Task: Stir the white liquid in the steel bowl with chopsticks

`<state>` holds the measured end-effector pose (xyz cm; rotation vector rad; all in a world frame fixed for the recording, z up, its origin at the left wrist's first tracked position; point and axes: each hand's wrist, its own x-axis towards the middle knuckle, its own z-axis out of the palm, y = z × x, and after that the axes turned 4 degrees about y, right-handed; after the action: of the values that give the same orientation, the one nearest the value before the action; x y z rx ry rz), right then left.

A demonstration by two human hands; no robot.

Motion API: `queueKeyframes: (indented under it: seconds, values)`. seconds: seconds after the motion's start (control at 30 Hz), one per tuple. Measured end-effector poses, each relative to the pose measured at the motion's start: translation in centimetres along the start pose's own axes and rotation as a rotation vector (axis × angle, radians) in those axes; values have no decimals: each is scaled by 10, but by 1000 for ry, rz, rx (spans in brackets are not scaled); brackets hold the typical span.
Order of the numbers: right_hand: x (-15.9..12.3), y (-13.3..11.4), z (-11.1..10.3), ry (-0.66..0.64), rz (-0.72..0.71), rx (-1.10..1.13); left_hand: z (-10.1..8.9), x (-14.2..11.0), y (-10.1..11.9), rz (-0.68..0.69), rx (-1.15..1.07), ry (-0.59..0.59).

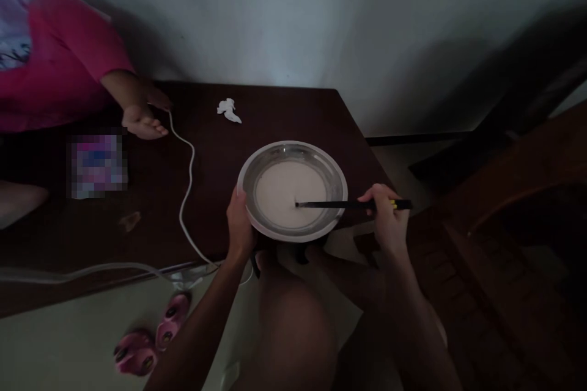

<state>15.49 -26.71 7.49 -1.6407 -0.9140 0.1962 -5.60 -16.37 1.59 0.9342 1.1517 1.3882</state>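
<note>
A round metal bowl (337, 180) holding white batter stands at the near edge of a dark wooden table (284, 113). My left hand (239, 223) grips the bowl's left rim, fingers closed on it. My right hand (387, 217) is closed around a pair of black chopsticks (334, 204) with yellow-banded ends. Their tips rest in the batter near the bowl's middle.
Another person in a pink shirt sits at the far left, one hand (142, 122) resting on the table by a white cable (187, 183). A crumpled white scrap (228, 110) lies at the back. Pink sandals (151, 339) sit on the floor. Wooden furniture (518, 208) stands right.
</note>
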Motion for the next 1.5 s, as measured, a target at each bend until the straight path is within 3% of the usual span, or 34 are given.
queueKeyframes:
  seconds: [0.07,0.13,0.3,0.47,0.5,0.67,0.83,1.03,1.2,1.37,1.5]
  values:
    - [-2,0,0,-140,-32,-13,-1,0,0,15,10,-6]
    - [0,-2,0,-186,-75,-55,-1,1,1,25,46,-10]
    - [9,-7,0,-12,-51,-6,-1,0,5,31,85,-8]
    - [12,-7,8,-289,-73,13,-1,0,2,45,53,-1]
    - [14,-6,8,-287,-88,-9,-2,1,1,46,53,1]
    - [22,-9,3,-36,-69,-18,-3,2,-3,43,68,-7]
    - [21,-14,10,-284,-77,-7,-3,3,-6,49,52,18]
    - [26,-13,15,-55,-38,-15,-4,3,-6,89,73,-15]
    - [26,-17,22,-238,-97,-5,-2,2,-5,77,12,-8]
    - [30,-11,18,-13,-52,-13,-1,0,-2,66,53,-16]
    - [28,-12,22,-228,-43,39,-1,0,1,80,95,-5]
